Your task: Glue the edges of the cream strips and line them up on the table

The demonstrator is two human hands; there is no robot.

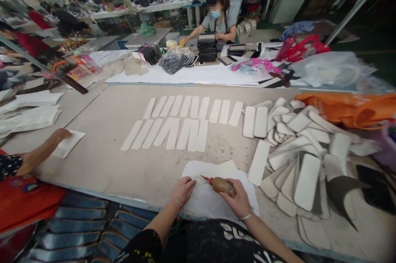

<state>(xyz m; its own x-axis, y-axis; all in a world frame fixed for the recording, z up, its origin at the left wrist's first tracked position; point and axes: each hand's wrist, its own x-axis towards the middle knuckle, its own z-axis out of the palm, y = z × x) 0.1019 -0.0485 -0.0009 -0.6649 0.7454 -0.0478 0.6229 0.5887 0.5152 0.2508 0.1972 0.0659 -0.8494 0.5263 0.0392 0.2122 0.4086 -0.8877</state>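
Observation:
My right hand (237,199) is wrapped round a brown squeeze bottle (224,187), whose red nozzle points left over a white sheet (206,201) at the table's near edge. My left hand (185,190) has its fingers pressed together at the edge of a small pale piece (201,179) lying on that sheet, close to the nozzle tip. Another cream piece (227,167) lies at the sheet's far side. Beyond the sheet, two rows of cream strips (173,133) are laid out on the table.
A large pile of rounded white pieces (306,180) spreads over the right side, with orange cloth (349,110) behind. At left, another person's hand (60,135) touches a white piece (69,144). A masked person (218,23) works across the table beside black stacks (207,48).

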